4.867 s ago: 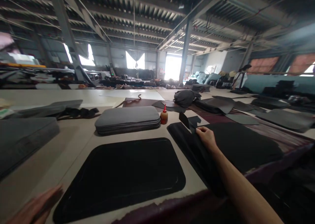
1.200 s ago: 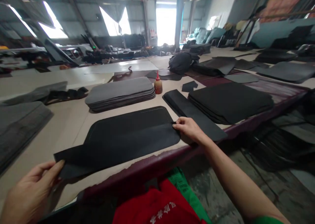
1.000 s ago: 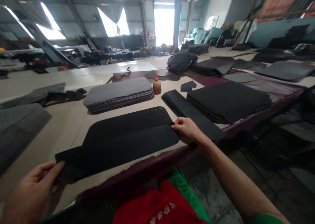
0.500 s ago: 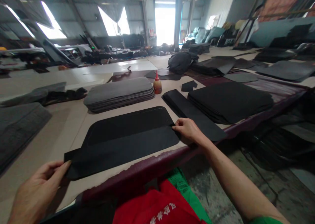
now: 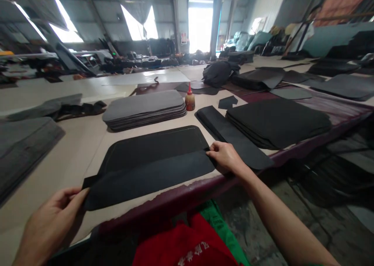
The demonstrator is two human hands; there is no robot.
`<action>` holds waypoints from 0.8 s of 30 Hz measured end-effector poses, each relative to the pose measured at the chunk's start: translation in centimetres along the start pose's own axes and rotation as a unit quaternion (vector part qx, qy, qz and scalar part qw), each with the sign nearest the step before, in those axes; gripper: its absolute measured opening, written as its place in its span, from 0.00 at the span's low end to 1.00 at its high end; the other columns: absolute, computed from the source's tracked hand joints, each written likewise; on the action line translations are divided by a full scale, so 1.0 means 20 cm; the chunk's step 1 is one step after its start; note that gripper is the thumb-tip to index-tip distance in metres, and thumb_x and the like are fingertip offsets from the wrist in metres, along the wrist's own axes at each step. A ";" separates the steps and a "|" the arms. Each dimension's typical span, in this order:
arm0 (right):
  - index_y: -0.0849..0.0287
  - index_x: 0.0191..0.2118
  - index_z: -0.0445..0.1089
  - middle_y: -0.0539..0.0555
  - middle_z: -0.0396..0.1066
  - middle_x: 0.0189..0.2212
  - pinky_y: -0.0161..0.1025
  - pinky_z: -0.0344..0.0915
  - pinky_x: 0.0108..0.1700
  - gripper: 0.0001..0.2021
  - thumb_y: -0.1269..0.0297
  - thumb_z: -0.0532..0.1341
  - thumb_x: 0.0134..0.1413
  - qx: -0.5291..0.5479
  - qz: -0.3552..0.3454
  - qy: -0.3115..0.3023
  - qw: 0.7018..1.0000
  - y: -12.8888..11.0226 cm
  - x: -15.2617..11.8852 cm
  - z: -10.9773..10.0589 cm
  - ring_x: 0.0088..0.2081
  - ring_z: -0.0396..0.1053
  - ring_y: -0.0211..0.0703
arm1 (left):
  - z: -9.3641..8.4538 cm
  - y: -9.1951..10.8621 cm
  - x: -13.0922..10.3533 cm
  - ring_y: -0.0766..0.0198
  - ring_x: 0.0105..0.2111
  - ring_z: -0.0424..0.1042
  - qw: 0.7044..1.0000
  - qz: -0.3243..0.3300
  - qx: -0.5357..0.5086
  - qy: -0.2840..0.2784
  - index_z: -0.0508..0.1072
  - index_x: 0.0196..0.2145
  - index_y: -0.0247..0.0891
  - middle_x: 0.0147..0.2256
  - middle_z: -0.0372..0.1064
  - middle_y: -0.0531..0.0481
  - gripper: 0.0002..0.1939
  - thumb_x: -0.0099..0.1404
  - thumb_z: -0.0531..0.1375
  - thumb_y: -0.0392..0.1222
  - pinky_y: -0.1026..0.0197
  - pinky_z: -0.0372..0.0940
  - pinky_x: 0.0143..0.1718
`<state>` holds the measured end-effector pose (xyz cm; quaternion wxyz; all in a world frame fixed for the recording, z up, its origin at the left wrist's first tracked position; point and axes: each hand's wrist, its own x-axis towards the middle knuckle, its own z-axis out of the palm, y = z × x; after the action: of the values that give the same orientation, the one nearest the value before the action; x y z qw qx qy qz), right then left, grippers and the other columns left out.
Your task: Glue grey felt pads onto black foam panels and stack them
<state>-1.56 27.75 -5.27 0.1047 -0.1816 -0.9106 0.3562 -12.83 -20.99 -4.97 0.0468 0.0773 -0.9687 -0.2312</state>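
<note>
A black strip (image 5: pixel 152 176) lies across the near part of a black panel with rounded corners (image 5: pixel 154 147). At the strip's left end, my left hand (image 5: pixel 55 219) pinches its edge between thumb and fingers. My right hand (image 5: pixel 223 155) is closed on the strip's right end, over the panel's right edge. Behind the panel are a stack of grey pieces (image 5: pixel 146 106) and a bottle with a red nozzle (image 5: pixel 189 100). Right of the panel lie long black strips (image 5: pixel 230 133).
Farther right is a stack of black panels (image 5: pixel 277 119). Grey material (image 5: pixel 26 149) sits at the left. The table's maroon edge (image 5: pixel 175 195) runs close to my red apron (image 5: pixel 178 244). A person (image 5: pixel 302 34) stands at the back right.
The strip's left end lies slightly farther right and my left hand has moved with it. The view has shifted a little; my right hand keeps its hold.
</note>
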 end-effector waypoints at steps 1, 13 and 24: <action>0.56 0.24 0.67 0.47 0.68 0.22 0.35 0.54 0.31 0.10 0.62 0.66 0.51 -0.005 0.000 0.001 1.000 0.00 0.00 0.00 0.28 0.66 0.40 | -0.01 0.03 -0.01 0.55 0.30 0.73 1.000 -0.009 0.004 0.002 0.71 0.36 0.53 0.26 0.74 0.64 0.19 0.57 0.55 0.67 0.60 0.61 0.29; 0.56 0.40 0.64 0.49 0.70 0.31 0.36 0.58 0.36 0.14 0.62 0.67 0.52 -0.063 0.001 0.044 0.997 0.00 -0.02 0.02 0.33 0.68 0.42 | -0.08 0.19 -0.11 0.53 0.30 0.73 0.998 -0.039 -0.040 0.011 0.73 0.31 0.48 0.26 0.75 0.58 0.23 0.45 0.57 0.66 0.60 0.60 0.29; 0.49 0.31 0.72 0.63 0.76 0.30 0.47 0.59 0.32 0.10 0.51 0.66 0.46 -0.072 0.059 -0.008 0.996 0.13 0.04 0.02 0.28 0.73 0.51 | -0.05 0.12 -0.12 0.65 0.24 0.66 0.955 0.076 -0.287 -0.001 0.71 0.32 0.37 0.24 0.68 0.53 0.18 0.57 0.63 0.57 0.65 0.59 0.26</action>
<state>-1.70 29.56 -7.22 0.0632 -0.2391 -0.9224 0.2966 -10.70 -18.88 -3.12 0.0833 -0.0138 -0.8646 -0.4952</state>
